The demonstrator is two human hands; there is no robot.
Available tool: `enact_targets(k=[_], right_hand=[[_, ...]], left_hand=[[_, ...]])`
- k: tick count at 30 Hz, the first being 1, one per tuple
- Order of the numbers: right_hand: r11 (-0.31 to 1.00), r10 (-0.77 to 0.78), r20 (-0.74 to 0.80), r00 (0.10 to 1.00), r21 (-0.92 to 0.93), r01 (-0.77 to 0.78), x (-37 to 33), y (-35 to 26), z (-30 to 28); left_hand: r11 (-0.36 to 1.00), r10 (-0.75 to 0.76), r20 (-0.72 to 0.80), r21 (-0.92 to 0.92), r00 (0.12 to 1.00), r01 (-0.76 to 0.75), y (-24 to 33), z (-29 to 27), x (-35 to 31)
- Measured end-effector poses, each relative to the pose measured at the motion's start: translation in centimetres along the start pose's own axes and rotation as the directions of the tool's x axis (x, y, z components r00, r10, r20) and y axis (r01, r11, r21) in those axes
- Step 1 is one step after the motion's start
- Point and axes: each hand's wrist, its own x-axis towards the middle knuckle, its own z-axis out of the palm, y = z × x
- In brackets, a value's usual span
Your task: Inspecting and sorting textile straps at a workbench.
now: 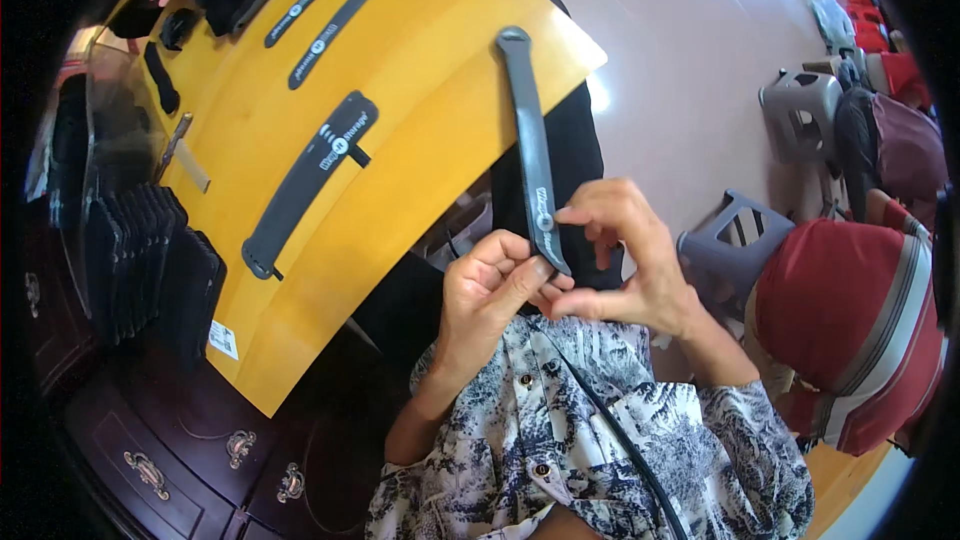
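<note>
A long dark grey strap [530,120] with white print near its lower end slants from the yellow table's edge down toward me. My left hand [490,285] pinches its near end between thumb and fingers. Beside that end, my right hand [630,260] has thumb and index finger spread wide. Its index fingertip is next to the printed part; whether it touches the strap I cannot tell. The strap's far end, with a slotted loop, rests over the table. Another, wider-looking dark strap [300,190] lies on the table to the left, with short black tabs sticking out from beneath.
Two more straps [350,15] lie on the far part of the yellow table [420,170]. Black stacked pieces [150,260] stand at its left edge, above dark drawers [190,460]. To the right are grey plastic stools [735,250] and a person in a red striped garment [830,290].
</note>
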Motion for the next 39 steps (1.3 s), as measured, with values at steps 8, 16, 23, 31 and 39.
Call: enact_targets(k=[8,16,23,31,39], right_hand=[[0.994,-0.016,-0.125,0.992,-0.106,0.002,-1.1,-0.2,0.7],[0.856,0.339,-0.396,0.853,0.507,-0.105,10.1,4.4,-6.9],[0.969,0.195,-0.559,0.806,0.239,-0.068,19.6,9.3,-12.0],[0.979,0.040,-0.802,0.596,0.150,0.137,21.4,9.1,-20.2],[0.958,-0.230,-0.652,0.722,-0.022,0.285,15.4,2.4,-13.8]], left_hand=[[0.997,-0.028,0.153,0.077,0.988,0.016,1.8,1.3,0.3],[0.980,-0.094,0.111,0.188,0.989,0.072,1.6,0.2,-1.4],[0.959,0.045,-0.051,0.283,0.998,-0.029,2.9,-1.3,-1.9],[0.948,0.097,-0.068,0.310,0.993,-0.071,4.5,-2.1,-4.3],[0.826,0.473,-0.449,0.525,0.758,-0.205,11.3,-5.2,-5.7]])
